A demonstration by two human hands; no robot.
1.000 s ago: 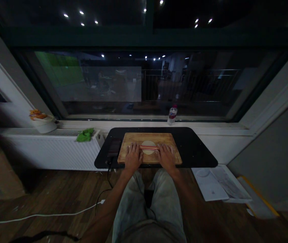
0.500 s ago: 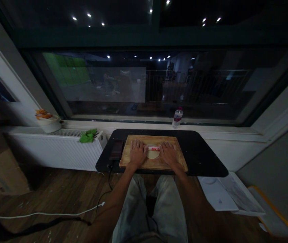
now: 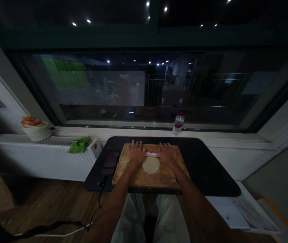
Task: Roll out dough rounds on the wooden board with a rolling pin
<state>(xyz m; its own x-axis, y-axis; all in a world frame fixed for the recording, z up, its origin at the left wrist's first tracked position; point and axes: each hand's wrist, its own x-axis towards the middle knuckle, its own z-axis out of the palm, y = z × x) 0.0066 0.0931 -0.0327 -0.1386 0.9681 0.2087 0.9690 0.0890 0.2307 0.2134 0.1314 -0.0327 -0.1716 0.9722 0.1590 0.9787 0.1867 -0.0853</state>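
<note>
A pale round of rolled dough (image 3: 150, 165) lies on a wooden board (image 3: 144, 181). Across the dough's far edge runs a white cylinder with red print (image 3: 152, 154), used like a rolling pin, its ends hidden under my palms. My left hand (image 3: 136, 152) rests flat over its left end, fingers stretched forward and apart. Over the right end lies my right hand (image 3: 168, 153), palm down with the fingers spread. Neither hand has its fingers wrapped round the cylinder.
Beneath the board is a black table (image 3: 210, 172); a dark, blurred-out device (image 3: 110, 162) with a cable sits left of it. Behind, a water bottle (image 3: 178, 124) stands on the windowsill. A green cloth (image 3: 79, 144) and a white tub (image 3: 39, 132) rest on the radiator (image 3: 57, 165).
Both hands have pushed the cylinder away from me, from over the dough to its far edge. More of the dough round shows now. The camera view has shifted slightly.
</note>
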